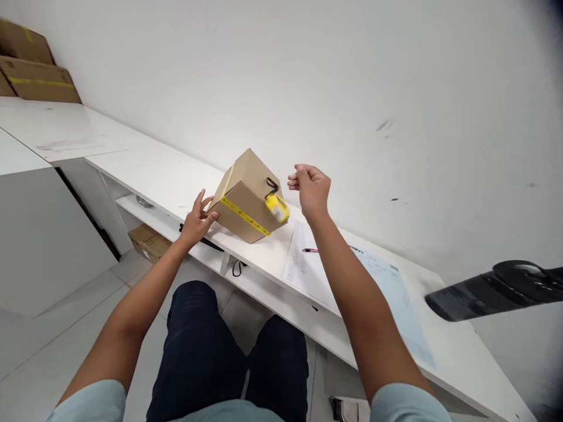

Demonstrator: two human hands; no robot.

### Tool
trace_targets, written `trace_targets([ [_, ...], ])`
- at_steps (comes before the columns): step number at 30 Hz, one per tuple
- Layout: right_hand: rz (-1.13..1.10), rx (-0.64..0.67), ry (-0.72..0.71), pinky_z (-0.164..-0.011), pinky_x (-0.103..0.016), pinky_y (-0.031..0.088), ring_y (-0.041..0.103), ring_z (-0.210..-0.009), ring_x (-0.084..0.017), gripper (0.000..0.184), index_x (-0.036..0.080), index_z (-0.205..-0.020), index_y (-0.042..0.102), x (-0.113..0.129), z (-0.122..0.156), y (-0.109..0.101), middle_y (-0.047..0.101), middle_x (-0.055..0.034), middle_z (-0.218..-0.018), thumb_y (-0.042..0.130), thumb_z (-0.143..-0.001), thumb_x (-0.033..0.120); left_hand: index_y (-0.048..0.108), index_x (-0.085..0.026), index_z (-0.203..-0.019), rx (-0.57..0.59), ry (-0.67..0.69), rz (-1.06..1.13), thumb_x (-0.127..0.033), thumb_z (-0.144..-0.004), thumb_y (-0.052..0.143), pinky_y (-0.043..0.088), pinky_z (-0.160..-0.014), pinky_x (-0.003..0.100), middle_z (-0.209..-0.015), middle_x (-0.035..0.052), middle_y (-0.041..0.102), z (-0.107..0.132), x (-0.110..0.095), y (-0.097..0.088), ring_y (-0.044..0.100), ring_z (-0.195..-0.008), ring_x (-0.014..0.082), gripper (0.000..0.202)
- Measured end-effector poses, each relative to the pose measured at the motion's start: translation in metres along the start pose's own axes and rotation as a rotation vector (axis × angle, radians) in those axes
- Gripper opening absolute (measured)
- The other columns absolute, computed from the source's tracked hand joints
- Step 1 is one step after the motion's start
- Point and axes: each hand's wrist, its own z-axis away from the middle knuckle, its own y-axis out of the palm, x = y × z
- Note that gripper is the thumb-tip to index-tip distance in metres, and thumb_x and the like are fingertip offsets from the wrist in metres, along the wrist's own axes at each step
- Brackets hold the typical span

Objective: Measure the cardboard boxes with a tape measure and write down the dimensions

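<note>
A taped cardboard box sits tilted to my view on the white desk, a yellow printed tape band running around it. My left hand grips its lower left corner, thumb towards me and fingers behind. Against the box's right front side shows a yellow tape measure with a black strap, slightly blurred; whether it rests on the box or hangs in the air I cannot tell. My right hand is raised just right of the box, apart from it, fingertips pinched together. Whatever they may hold is hidden or too thin to see.
Right of the box lie a written paper sheet, a pen and a light blue printed sheet. A dark padded object juts in from the right. Stacked boxes stand far left; another box is below the desk.
</note>
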Motion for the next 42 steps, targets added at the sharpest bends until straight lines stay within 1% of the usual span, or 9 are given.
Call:
trace_targets([
  [4,0.177,-0.002,-0.188,-0.096,-0.044,0.056,0.071,-0.098,-0.022,0.040,0.019,-0.103,0.069,-0.016,0.044,0.027,0.074,-0.0101,-0.100,0.045,-0.098,0.052,0.032,-0.022,-0.156,-0.007,-0.071,0.092,-0.068,-0.088,0.058,0.055,-0.101,0.042,-0.150,0.0170,0.054,0.012,0.003,0.010,0.066,-0.117,0.0248,0.087],
  [9,0.423,-0.323,-0.121,-0.125,-0.052,0.024,0.027,-0.155,-0.025,0.050,0.016,-0.151,0.035,-0.058,0.245,0.003,0.034,-0.0192,-0.162,0.027,-0.107,0.038,0.024,-0.018,-0.159,-0.335,-0.302,-0.121,-0.062,-0.101,0.036,0.016,-0.130,0.050,-0.168,0.0173,0.021,0.118,-0.019,0.063,0.016,-0.158,0.0265,0.073],
  [11,0.517,0.010,0.224,-0.120,-0.053,0.035,0.038,-0.149,-0.028,0.047,0.018,-0.148,0.042,-0.067,0.333,-0.010,0.045,-0.0182,-0.155,0.027,-0.106,0.033,0.022,-0.011,-0.158,-0.252,-0.443,-0.169,-0.057,-0.105,0.021,0.014,-0.129,0.056,-0.166,0.0234,0.024,0.186,-0.033,0.091,0.017,-0.158,0.0287,0.071],
  [12,0.491,0.396,0.392,-0.116,-0.053,0.041,0.046,-0.144,-0.029,0.046,0.019,-0.144,0.048,-0.070,0.366,-0.013,0.052,-0.0166,-0.151,0.030,-0.105,0.031,0.032,-0.010,-0.154,-0.131,-0.493,-0.174,-0.060,-0.103,0.028,0.019,-0.127,0.058,-0.161,0.0243,0.034,0.215,-0.040,0.103,0.023,-0.156,0.0318,0.072],
  [14,0.437,0.640,0.566,-0.104,-0.043,0.054,0.064,-0.125,-0.027,0.038,0.022,-0.130,0.063,-0.079,0.403,-0.017,0.067,-0.0116,-0.134,0.040,-0.100,0.026,0.049,-0.013,-0.145,0.204,-0.530,-0.157,-0.061,-0.100,0.037,0.020,-0.125,0.063,-0.154,0.0223,0.047,0.256,-0.052,0.121,0.031,-0.152,0.0359,0.067],
  [17,0.412,0.750,0.662,-0.100,-0.039,0.056,0.069,-0.116,-0.027,0.033,0.019,-0.123,0.068,-0.091,0.405,-0.023,0.071,-0.0122,-0.128,0.049,-0.096,0.023,0.061,-0.017,-0.134,0.513,-0.497,-0.089,-0.059,-0.102,0.036,0.025,-0.124,0.061,-0.146,0.0175,0.057,0.268,-0.057,0.133,0.045,-0.145,0.0334,0.059],
  [29,0.392,0.829,0.676,-0.106,-0.048,0.052,0.063,-0.127,-0.033,0.048,0.017,-0.106,0.065,-0.081,0.379,-0.043,0.062,-0.0215,-0.139,0.081,-0.078,0.052,0.070,-0.020,-0.113,0.263,-0.729,0.165,-0.053,-0.102,0.045,0.049,-0.107,0.040,-0.117,0.0083,0.072,0.241,-0.046,0.111,0.065,-0.112,0.0202,0.042],
  [35,0.329,0.661,0.797,-0.077,-0.039,0.057,0.071,-0.082,-0.025,0.042,0.021,-0.092,0.061,-0.083,0.381,-0.048,0.074,-0.0066,-0.089,0.084,-0.071,0.049,0.071,-0.020,-0.106,0.247,-0.743,0.185,-0.055,-0.102,0.045,0.053,-0.100,0.038,-0.110,0.0081,0.074,0.237,-0.047,0.114,0.068,-0.104,0.0193,0.044],
  [42,0.150,0.135,1.051,-0.054,-0.028,0.047,0.055,-0.057,-0.015,0.035,0.023,-0.078,0.059,-0.086,0.377,-0.051,0.059,0.0036,-0.065,0.077,-0.067,0.050,0.071,-0.019,-0.103,0.241,-0.746,0.205,-0.058,-0.101,0.045,0.052,-0.098,0.037,-0.107,0.0085,0.074,0.240,-0.048,0.114,0.067,-0.100,0.0194,0.047],
])
